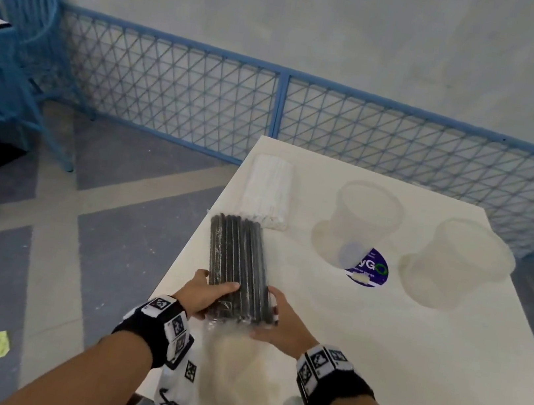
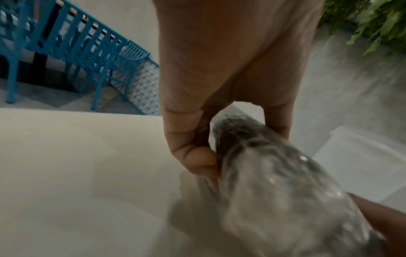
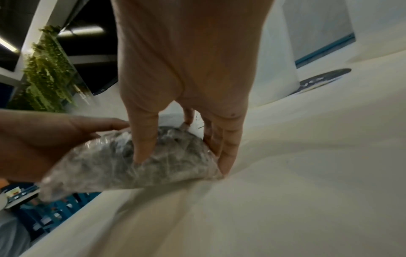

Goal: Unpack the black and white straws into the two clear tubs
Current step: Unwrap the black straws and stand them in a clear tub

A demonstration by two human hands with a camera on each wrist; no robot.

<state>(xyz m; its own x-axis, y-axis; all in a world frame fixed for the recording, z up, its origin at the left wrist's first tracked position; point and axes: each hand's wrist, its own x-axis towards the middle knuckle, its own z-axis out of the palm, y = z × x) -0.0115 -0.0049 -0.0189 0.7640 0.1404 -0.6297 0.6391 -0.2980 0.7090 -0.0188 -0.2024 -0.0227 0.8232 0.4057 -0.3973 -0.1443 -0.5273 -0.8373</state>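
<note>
A pack of black straws in clear plastic wrap is held just above the white table near its left edge. My left hand grips the pack's near end from the left, thumb across the top. My right hand holds the same end from the right and below. The wrist views show the wrapped end between my fingers. A pack of white straws lies further back. Two clear tubs stand upside down on the right half of the table.
A round purple sticker is on the table beside the nearer tub. A blue mesh railing runs behind the table, and blue chairs stand at the left. The table's left edge drops to a tiled floor.
</note>
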